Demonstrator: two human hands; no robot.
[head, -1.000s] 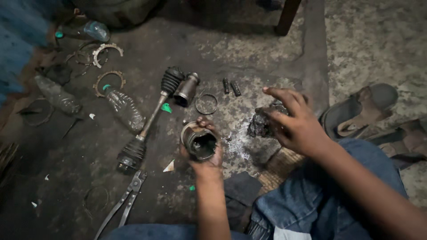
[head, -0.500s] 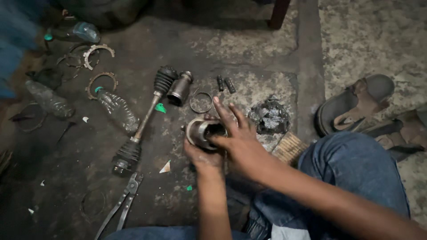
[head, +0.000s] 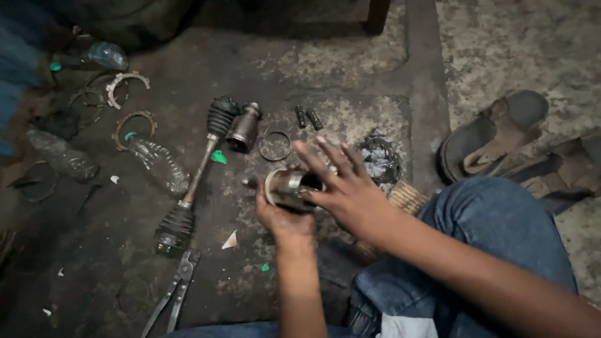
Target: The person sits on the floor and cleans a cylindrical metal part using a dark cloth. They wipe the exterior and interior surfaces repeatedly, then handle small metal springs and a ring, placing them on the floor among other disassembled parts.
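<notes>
My left hand (head: 283,219) grips a greasy metal joint cup (head: 285,186), its open mouth turned to the right. My right hand (head: 343,188) has its fingers spread and its thumb side pressed against the cup's mouth; what is inside is hidden. Just beyond the hands lies a dark lump of grease (head: 377,158) on a scrap. A drive shaft (head: 195,176) with rubber boots at both ends lies on the floor to the left, beside a second metal joint housing (head: 243,128).
A metal clamp ring (head: 274,145) and two small black springs (head: 305,117) lie past the cup. Pliers (head: 172,297) rest at lower left. Plastic bottles (head: 156,164), toothed rings (head: 128,81), sandals (head: 494,138) at right, and a furniture leg (head: 377,15) at the top.
My right hand came from the grease lump to the cup's mouth and now presses there with fingers spread. The left hand has tilted the cup sideways and lifted it slightly.
</notes>
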